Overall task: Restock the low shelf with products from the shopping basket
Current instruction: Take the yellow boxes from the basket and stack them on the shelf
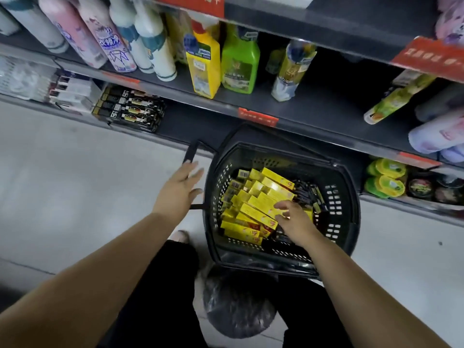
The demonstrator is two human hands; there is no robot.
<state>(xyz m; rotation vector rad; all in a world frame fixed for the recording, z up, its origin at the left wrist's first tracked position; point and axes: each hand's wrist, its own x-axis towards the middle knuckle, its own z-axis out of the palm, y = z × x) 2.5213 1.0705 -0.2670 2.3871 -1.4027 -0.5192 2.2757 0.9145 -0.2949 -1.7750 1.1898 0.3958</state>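
A black plastic shopping basket (349, 197) stands on the floor in front of the low shelf (198, 121). Inside it lie several long yellow boxes (256, 204) and some black packets (308, 192). My right hand (293, 217) reaches into the basket, fingers spread and touching the yellow boxes, gripping nothing that I can see. My left hand (180, 189) hovers open just left of the basket, beside its handle (190, 151). Black boxes (130, 109) are stacked on the low shelf at the left, with bare shelf to their right.
The shelf above holds spray cans (100, 33), a yellow bottle (204, 61), a green bottle (239, 64) and a tilted can (291, 69). Green and dark round tubs (386, 179) sit on the low shelf at right. My knees and a grey bag (238, 305) are below the basket.
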